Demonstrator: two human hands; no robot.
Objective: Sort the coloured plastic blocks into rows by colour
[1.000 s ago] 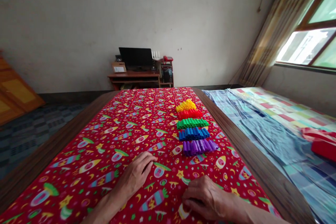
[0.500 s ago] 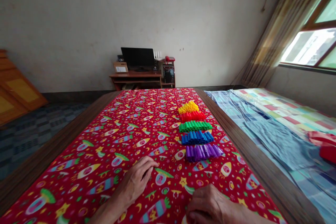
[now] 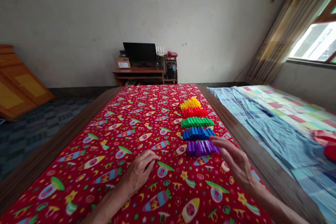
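Note:
Five rows of small plastic tubes lie on a red rocket-print cloth [image 3: 110,140]: yellow [image 3: 190,103] farthest, then red [image 3: 195,112], green [image 3: 197,122], blue [image 3: 198,133] and purple [image 3: 201,147] nearest. My right hand [image 3: 235,162] hovers just right of the purple row, fingers stretched out and apart, holding nothing. My left hand [image 3: 139,172] rests palm down on the cloth, fingers loosely together, left of the purple row and apart from it.
The cloth covers a long wooden table [image 3: 252,161]. A bed with a checked sheet [image 3: 283,126] runs along the right. A desk with a monitor [image 3: 140,54] stands at the far wall. Orange wooden panels [image 3: 18,91] lean at the left.
My right hand has lifted off the cloth near the front edge and moved forward and right, opening beside the purple row. My left hand has stayed put.

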